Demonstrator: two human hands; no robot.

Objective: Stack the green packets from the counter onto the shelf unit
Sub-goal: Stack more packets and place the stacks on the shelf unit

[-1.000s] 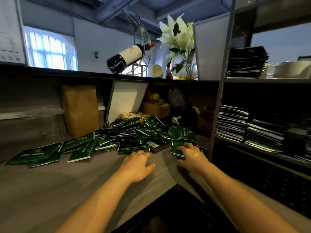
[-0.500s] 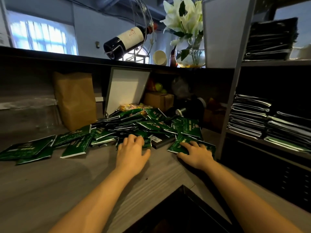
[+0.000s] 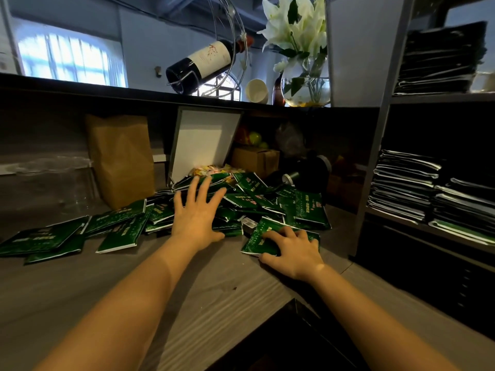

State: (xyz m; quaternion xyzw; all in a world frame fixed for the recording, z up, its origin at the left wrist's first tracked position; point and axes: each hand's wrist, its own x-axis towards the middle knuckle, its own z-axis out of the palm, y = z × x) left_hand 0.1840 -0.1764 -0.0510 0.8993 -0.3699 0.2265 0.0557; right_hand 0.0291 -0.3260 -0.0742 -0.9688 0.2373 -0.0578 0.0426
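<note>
We look down on a grey wood-grain worktop (image 3: 80, 290) where a loose heap of flat green foil packets with pale print (image 3: 308, 210) lies against the back wall. More of these packets trail off to the left in a ragged row. Our left grip (image 3: 197, 218), a bare hand, is released: palm down, fingers straight and fanned wide over the middle of the heap. We cannot tell whether the fingertips touch the packets below them.

Our right grip (image 3: 294, 253) lies on the single green packet nearest us (image 3: 257, 241), which sits flat on the worktop at the heap's right front edge. The fingers are bent on the packet's top face and the thumb lies along its near edge. We cannot tell whether that packet is pinched or only pressed.

Just to the right stands the dark metal-framed shelf unit (image 3: 375, 170). Its middle shelf carries neat stacks of flat packets seen edge-on (image 3: 401, 183), and an upper shelf carries another dark stack (image 3: 439, 60).

Behind the heap, a white framed board (image 3: 203, 140) leans against the wall, with an upright brown paper bag (image 3: 120, 159) to its left and a small brown cardboard box (image 3: 254, 160) to its right. On the ledge above are a dark wine bottle with a white label (image 3: 203, 62), tilted in a wire holder, and a round glass vase of white lilies (image 3: 305, 84)
</note>
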